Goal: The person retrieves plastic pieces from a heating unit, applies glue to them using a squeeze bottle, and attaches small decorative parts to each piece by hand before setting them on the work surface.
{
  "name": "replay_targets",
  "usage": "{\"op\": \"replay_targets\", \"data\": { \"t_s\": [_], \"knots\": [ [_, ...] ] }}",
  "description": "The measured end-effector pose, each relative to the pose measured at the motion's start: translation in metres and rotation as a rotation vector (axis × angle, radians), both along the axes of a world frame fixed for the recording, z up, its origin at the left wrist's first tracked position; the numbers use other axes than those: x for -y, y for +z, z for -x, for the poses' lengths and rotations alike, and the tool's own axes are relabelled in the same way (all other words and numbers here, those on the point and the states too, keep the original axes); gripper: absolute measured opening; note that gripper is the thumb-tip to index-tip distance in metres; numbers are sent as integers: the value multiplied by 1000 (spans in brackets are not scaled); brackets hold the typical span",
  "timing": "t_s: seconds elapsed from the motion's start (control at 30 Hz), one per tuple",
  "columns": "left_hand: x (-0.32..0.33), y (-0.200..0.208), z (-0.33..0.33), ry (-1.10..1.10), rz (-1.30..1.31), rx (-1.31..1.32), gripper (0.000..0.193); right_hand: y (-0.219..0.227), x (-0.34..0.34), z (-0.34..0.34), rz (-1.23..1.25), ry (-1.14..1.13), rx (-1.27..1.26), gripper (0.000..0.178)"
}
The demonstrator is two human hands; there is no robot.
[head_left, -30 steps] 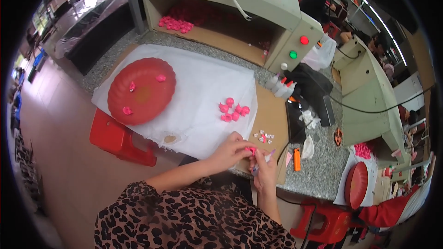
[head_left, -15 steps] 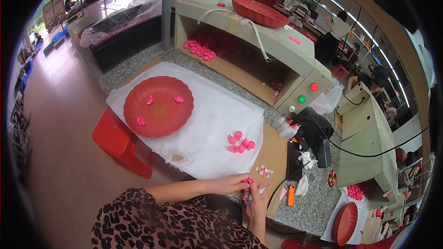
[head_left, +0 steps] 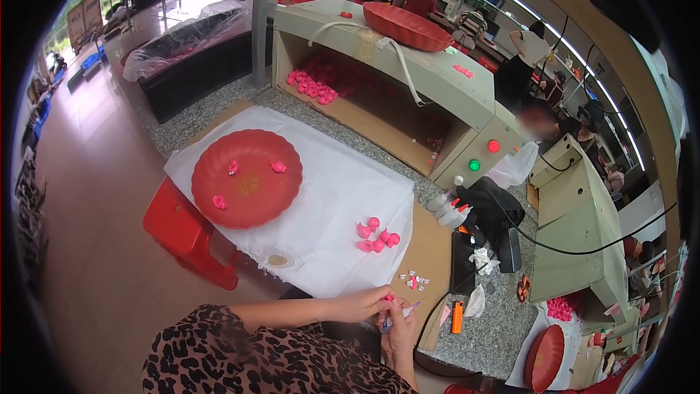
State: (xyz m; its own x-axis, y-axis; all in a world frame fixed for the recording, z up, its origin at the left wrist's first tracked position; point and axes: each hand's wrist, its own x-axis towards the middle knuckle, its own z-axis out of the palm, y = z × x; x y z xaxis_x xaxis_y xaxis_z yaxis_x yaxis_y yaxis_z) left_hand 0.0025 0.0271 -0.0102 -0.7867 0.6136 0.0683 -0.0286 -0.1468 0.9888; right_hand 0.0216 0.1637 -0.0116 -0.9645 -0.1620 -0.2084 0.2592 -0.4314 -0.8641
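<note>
At the table's near edge, my left hand (head_left: 370, 305) pinches a small pink piece (head_left: 389, 298), mostly covered by the fingers. My right hand (head_left: 400, 335) is closed on a small pale bottle with a thin purplish nozzle (head_left: 410, 308), right beside the left fingertips. Just beyond the hands, small white and pink bits (head_left: 414, 280) lie on brown cardboard. A cluster of round pink pieces (head_left: 377, 236) sits on the white cloth (head_left: 328, 197). Three more pink pieces rest in the red scalloped dish (head_left: 251, 147) to the left.
A pale metal box with an open front (head_left: 467, 138) stands behind the cloth, pink pieces inside. White bottles (head_left: 450, 209), a black case (head_left: 464, 263), crumpled tissue (head_left: 475, 301) and an orange lighter (head_left: 457, 317) lie right. A red stool (head_left: 186, 230) stands left; people work beyond.
The view has shifted slightly. Both hands stay close together, with the pink piece and bottle still held. A blurred person has come into view beyond the box at right.
</note>
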Motion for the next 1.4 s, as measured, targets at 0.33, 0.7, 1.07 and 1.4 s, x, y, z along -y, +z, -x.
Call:
{"op": "replay_targets", "data": {
  "t_s": [0.33,0.7,1.07,1.4],
  "knots": [
    [-5,-11,-5,33,7,26,19,-7,1,-6,-4,-22,18,18],
    [6,-9,6,-14,-215,434,23,4,7,7,75,-33,101,17],
    [6,-1,-1,17,-118,365,20,2,12,-3,58,-63,91,19],
    [4,4,2,47,-53,281,17,5,15,-2,33,-72,82,21]
  ]
}}
